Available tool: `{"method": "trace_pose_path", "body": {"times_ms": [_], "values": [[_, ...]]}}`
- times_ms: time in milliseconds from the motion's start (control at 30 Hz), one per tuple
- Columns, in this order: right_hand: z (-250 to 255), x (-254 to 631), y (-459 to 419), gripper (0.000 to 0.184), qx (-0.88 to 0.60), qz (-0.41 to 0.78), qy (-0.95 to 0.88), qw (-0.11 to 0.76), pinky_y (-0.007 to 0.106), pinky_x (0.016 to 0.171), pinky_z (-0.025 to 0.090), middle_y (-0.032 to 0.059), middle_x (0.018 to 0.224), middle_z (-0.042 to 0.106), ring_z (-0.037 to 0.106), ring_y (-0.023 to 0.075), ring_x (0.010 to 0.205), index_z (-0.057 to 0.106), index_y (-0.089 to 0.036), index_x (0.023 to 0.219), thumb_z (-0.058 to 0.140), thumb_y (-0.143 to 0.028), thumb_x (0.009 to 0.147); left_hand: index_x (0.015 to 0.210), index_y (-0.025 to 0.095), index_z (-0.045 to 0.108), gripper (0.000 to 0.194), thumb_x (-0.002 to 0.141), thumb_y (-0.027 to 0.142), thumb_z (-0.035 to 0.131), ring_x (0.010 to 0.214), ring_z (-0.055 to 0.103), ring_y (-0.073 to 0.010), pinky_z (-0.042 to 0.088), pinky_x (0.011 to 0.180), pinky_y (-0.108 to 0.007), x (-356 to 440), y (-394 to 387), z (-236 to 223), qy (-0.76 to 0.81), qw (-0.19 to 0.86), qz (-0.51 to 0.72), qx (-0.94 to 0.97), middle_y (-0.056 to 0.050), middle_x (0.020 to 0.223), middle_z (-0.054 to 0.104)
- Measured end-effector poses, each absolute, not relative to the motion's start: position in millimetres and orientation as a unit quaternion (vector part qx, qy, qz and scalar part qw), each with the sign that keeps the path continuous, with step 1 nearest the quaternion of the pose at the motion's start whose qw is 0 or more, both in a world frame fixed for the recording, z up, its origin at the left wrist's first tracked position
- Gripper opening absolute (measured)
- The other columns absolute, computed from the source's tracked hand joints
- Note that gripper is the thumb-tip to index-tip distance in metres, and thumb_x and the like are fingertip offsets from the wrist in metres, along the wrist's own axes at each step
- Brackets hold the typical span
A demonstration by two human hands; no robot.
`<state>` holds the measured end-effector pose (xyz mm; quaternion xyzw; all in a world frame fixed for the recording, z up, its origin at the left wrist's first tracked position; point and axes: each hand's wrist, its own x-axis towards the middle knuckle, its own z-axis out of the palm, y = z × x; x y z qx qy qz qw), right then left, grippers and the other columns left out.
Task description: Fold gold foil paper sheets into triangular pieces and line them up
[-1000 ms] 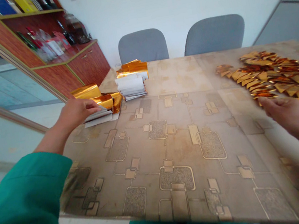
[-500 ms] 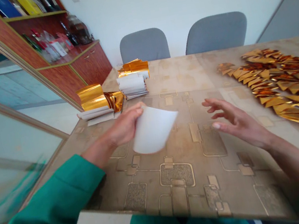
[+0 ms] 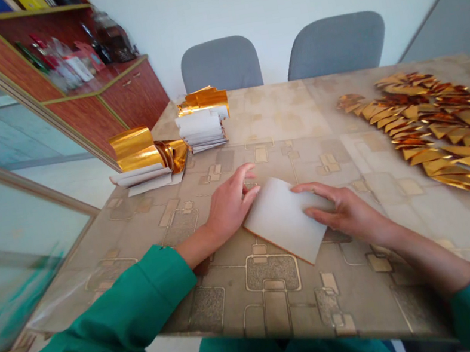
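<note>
A squarish sheet of paper (image 3: 288, 224), white side up with a thin orange edge, lies slanted in front of me. My right hand (image 3: 344, 211) has its right corner, thumb and forefinger over the white face; the other fingers are partly hidden. At the sheet's left edge is my left hand (image 3: 233, 200), fingers apart and thumb close to the paper; whether it touches cannot be made out. To the far left sit curled gold foil sheets (image 3: 134, 148) with white backs. Behind them stands another stack of white and gold sheets (image 3: 200, 124).
Many folded gold foil pieces (image 3: 431, 129) lie in rows on the right of the patterned table (image 3: 280, 307). Two grey chairs (image 3: 219, 64) stand behind it. A red-brown cabinet (image 3: 134, 93) and a glass partition (image 3: 14, 239) are at the left.
The sheet has gone from my left hand, where it was held up, down and right toward the table. My right hand has moved left onto it, and my left hand has let go.
</note>
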<state>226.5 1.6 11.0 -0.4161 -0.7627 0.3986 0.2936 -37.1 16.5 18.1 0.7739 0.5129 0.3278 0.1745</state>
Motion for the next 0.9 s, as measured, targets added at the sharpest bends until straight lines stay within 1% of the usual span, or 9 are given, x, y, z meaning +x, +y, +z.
{"method": "trace_pose_path", "body": {"times_ms": [33,100,133,200,300,433,533,667,900], "values": [[9.1,226.7,2.3,0.029,-0.433,0.386,-0.758,0.298,0.036,0.083,0.056,0.0035,0.108,0.073,0.069,0.0217,0.092,0.067,-0.024,0.113,0.062,-0.035,0.087,0.126,0.018,0.052,0.032,0.094,0.023,0.053,0.106,0.062,-0.0229,0.047,0.095,-0.042,-34.7,10.0,19.6,0.497,0.111,0.322,0.798,-0.012,0.129,0.062],[5.6,226.7,3.2,0.023,-0.465,0.374,-0.742,0.305,0.035,0.079,0.055,0.0031,0.096,0.075,0.069,0.0212,0.085,0.071,-0.022,0.101,0.06,-0.036,0.088,0.114,0.017,0.061,0.022,0.098,0.028,0.049,0.123,0.055,-0.0261,0.042,0.105,-0.044,-26.9,-6.0,20.2,0.416,0.075,0.274,0.864,-0.012,0.136,0.058],[4.3,226.6,3.1,0.023,-0.475,0.373,-0.735,0.307,0.034,0.076,0.055,0.0033,0.093,0.075,0.069,0.0207,0.082,0.072,-0.021,0.099,0.06,-0.037,0.088,0.117,0.016,0.061,0.03,0.097,0.039,0.053,0.124,0.055,-0.0274,0.043,0.106,-0.044,-22.3,-14.3,18.9,0.371,0.089,0.239,0.893,-0.013,0.138,0.057],[3.7,227.1,2.1,0.027,-0.48,0.384,-0.727,0.306,0.031,0.067,0.054,0.0039,0.089,0.075,0.067,0.0186,0.076,0.073,-0.02,0.099,0.06,-0.04,0.088,0.135,0.01,0.051,0.081,0.081,0.067,0.066,0.134,0.046,-0.0358,0.039,0.111,-0.05,-13.5,-28.6,13.3,0.338,0.109,0.191,0.915,-0.021,0.147,0.048],[9.9,232.8,-0.4,0.035,-0.447,0.456,-0.726,0.255,0.024,0.052,0.046,0.0017,0.077,0.071,0.058,0.0124,0.059,0.073,-0.019,0.107,0.059,-0.046,0.09,0.145,0.007,0.04,0.104,0.07,0.071,0.073,0.14,0.038,-0.0443,0.034,0.111,-0.061,-6.3,-39.6,2.1,0.345,0.091,0.157,0.921,-0.026,0.151,0.04],[26.5,250.3,1.6,0.045,-0.39,0.544,-0.728,0.152,0.022,0.045,0.039,-0.0007,0.071,0.066,0.049,0.0087,0.049,0.071,-0.02,0.115,0.053,-0.056,0.093,0.131,0.012,0.055,0.053,0.091,0.045,0.063,0.133,0.05,-0.0366,0.041,0.109,-0.057,-7.9,-41.3,-4.6,0.319,0.076,0.176,0.928,-0.019,0.139,0.057],[33.4,259.2,7.2,0.046,-0.429,0.463,-0.747,0.209,0.025,0.054,0.045,0.0008,0.069,0.067,0.057,0.0127,0.059,0.073,-0.021,0.109,0.046,-0.057,0.097,0.103,0.016,0.066,0.02,0.098,0.029,0.051,0.126,0.058,-0.0286,0.042,0.11,-0.051,-9.2,-43.2,-3.1,0.295,0.097,0.23,0.922,-0.012,0.125,0.068],[31.6,255.6,8.4,0.041,-0.39,0.4,-0.787,0.262,0.038,0.094,0.048,0.0065,0.111,0.072,0.063,0.0225,0.105,0.072,-0.025,0.111,0.046,-0.053,0.098,0.097,0.017,0.062,0.021,0.1,0.018,0.042,0.11,0.067,-0.0182,0.045,0.11,-0.042,-8.3,-45.9,0.1,0.296,0.164,0.29,0.895,-0.006,0.112,0.073],[28.4,245.0,2.5,0.057,-0.375,0.485,-0.756,0.228,0.041,0.092,0.049,0.0059,0.112,0.073,0.065,0.0244,0.103,0.071,-0.029,0.114,0.03,-0.066,0.098,0.105,0.021,0.06,0.022,0.102,0.026,0.039,0.096,0.07,-0.0163,0.057,0.088,-0.029,-11.9,-30.3,4.2,0.412,0.23,0.29,0.833,-0.005,0.107,0.073]]}}
